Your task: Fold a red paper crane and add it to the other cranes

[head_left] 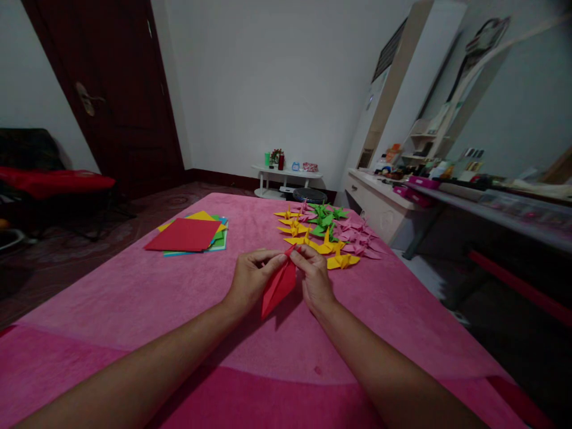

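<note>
A partly folded piece of red origami paper (280, 288) is held between my two hands above the pink cloth, its long point hanging down toward me. My left hand (252, 275) pinches its upper left edge between thumb and fingers. On the other side, my right hand (314, 275) grips the top of the fold with thumb and fingertips. Just beyond my right hand lie several yellow paper cranes (328, 243). Green paper cranes (324, 218) and pink paper cranes (357, 234) sit behind and to the right of them.
A stack of coloured paper sheets, with a red sheet (183, 234) on top, lies on the left of the pink-covered table (111, 304). A white side table (286, 173) stands by the far wall. Along the right is a cluttered dressing table (384, 189).
</note>
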`<state>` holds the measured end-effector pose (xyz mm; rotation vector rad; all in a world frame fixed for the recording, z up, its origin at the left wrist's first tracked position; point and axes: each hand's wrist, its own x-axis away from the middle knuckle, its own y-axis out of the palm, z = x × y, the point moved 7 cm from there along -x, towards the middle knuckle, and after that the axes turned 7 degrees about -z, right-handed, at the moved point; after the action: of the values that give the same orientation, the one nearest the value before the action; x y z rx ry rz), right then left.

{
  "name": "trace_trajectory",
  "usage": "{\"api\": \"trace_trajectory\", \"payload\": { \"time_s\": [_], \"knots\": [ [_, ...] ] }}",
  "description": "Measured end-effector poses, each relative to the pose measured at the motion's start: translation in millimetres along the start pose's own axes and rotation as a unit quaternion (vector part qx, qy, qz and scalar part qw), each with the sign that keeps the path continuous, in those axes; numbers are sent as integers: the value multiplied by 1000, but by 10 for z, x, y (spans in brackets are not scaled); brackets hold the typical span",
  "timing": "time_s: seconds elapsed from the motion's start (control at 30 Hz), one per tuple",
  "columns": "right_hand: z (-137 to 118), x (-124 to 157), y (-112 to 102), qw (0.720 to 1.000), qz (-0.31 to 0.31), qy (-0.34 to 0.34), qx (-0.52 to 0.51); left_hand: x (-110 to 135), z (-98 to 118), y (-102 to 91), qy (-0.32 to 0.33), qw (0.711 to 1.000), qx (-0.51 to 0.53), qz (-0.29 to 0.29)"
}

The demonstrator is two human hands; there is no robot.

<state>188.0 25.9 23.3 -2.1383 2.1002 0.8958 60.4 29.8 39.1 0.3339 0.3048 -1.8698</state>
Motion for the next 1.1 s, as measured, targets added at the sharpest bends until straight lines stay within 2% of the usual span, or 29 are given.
{"api": "trace_trajectory", "payload": {
  "time_s": [0.2, 0.4, 0.57, 0.97, 1.1],
  "knots": [
    [-8, -8, -18, 1000, 5, -13, 12, -9, -34, 12, -19, 999, 28, -5],
    [18, 8, -12, 1000, 1, 7, 24, -21, -15, -41, -5, 1000, -11, 20],
    [39, 21, 42, 996, -26, 24, 78, -22, -49, -84, -13, 998, -44, 37],
    [3, 35, -6, 990, -1, 3, 144, -15, -47, -69, 27, 993, -118, 14],
    [-7, 41, -20, 989, 13, -19, 144, -25, -92, -49, 3, 994, -108, 1]
  ]
}}
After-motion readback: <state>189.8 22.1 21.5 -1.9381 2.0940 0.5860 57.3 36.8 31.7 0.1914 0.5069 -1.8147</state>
